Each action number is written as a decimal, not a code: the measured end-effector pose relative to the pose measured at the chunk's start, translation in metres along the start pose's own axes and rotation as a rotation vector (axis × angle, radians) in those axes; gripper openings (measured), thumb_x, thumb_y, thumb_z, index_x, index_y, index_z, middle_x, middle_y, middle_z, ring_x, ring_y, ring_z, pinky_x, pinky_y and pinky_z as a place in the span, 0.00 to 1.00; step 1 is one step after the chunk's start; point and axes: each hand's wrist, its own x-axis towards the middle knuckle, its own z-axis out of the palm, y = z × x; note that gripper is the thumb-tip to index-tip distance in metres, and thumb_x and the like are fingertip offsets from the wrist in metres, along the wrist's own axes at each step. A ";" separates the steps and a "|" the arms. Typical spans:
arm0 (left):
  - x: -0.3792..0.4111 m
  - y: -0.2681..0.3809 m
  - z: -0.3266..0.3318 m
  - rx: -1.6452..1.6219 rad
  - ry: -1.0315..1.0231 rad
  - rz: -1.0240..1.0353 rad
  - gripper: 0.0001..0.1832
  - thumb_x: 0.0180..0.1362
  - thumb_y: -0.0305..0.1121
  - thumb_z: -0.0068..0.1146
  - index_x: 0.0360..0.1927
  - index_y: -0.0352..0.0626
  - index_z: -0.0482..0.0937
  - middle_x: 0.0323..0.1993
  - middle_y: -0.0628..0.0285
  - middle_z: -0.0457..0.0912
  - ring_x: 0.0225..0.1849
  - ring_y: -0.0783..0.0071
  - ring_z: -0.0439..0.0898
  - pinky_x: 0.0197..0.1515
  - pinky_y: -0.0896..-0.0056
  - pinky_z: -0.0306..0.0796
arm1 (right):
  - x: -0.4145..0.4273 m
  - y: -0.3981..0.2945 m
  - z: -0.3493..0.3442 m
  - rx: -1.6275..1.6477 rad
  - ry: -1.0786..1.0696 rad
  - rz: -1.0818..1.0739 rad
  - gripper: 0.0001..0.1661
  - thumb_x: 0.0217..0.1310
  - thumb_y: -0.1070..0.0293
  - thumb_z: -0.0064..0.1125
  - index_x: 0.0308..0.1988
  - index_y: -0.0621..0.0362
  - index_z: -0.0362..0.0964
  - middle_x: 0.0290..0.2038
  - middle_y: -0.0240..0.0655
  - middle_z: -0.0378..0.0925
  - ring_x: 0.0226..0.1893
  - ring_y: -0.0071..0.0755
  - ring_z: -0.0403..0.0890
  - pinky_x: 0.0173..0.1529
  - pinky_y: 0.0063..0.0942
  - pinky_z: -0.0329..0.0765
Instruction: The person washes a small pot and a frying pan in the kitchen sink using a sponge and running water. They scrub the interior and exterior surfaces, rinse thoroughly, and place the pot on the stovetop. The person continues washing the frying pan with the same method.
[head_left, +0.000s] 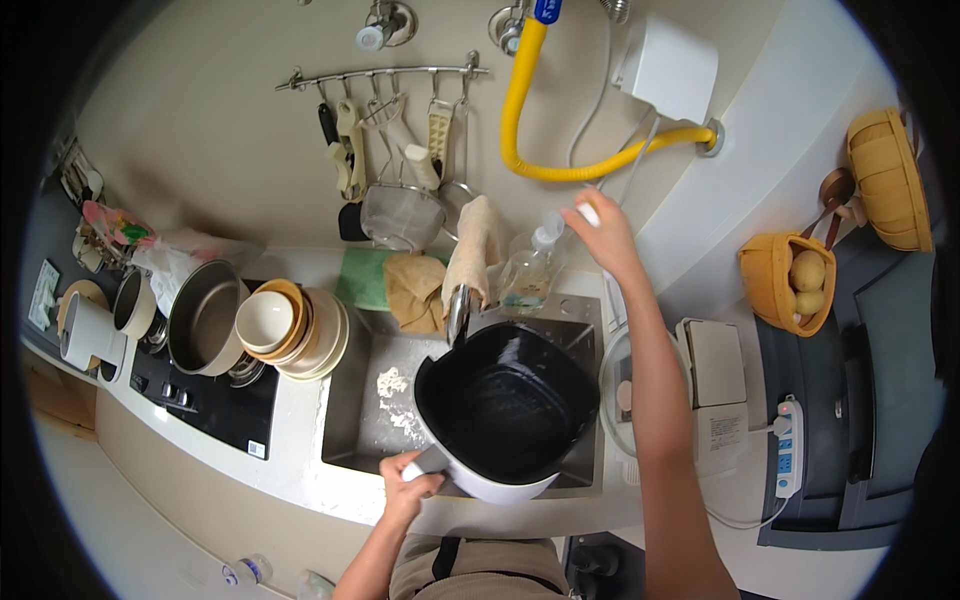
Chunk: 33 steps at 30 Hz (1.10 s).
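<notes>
My left hand (407, 487) is closed around the handle of a deep pan (510, 409), white outside and black inside. The pan is held over the steel sink (349, 420), its rim close under the faucet (459, 311). Pale residue (394, 390) lies on the sink floor. My right hand (600, 225) is raised beyond the sink, its fingers around a small white object (588, 214) that they mostly hide. Just left of it stands a clear pump bottle (531, 274). A beige cloth (474, 240) drapes over the faucet.
Stacked bowls (270, 322) and a large pot (206, 319) stand left of the sink. Folded cloths (414, 289) lie behind it. Utensils and strainers (403, 217) hang from a wall rail. Right of the sink are a glass lid (619, 390) and a power strip (786, 450).
</notes>
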 end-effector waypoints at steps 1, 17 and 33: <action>0.007 0.004 0.014 0.004 -0.048 0.055 0.06 0.37 0.22 0.58 0.22 0.32 0.78 0.13 0.67 0.73 0.14 0.83 0.68 0.17 0.81 0.59 | 0.014 -0.018 -0.002 -0.101 -0.086 0.043 0.14 0.51 0.63 0.58 0.38 0.57 0.73 0.35 0.42 0.77 0.35 0.44 0.78 0.40 0.33 0.74; 0.060 0.015 0.079 -0.144 -0.144 0.110 0.03 0.40 0.22 0.57 0.22 0.34 0.77 0.14 0.67 0.74 0.16 0.85 0.69 0.19 0.82 0.62 | 0.039 -0.032 0.055 -0.432 -0.188 0.127 0.10 0.50 0.63 0.51 0.29 0.55 0.77 0.30 0.47 0.78 0.34 0.52 0.79 0.39 0.43 0.75; 0.073 0.021 0.059 -0.127 -0.167 0.129 0.02 0.38 0.23 0.57 0.18 0.36 0.76 0.12 0.68 0.73 0.16 0.85 0.70 0.19 0.82 0.60 | 0.035 -0.018 0.061 -0.451 -0.237 -0.019 0.10 0.51 0.62 0.49 0.29 0.52 0.76 0.30 0.42 0.78 0.35 0.47 0.78 0.38 0.42 0.73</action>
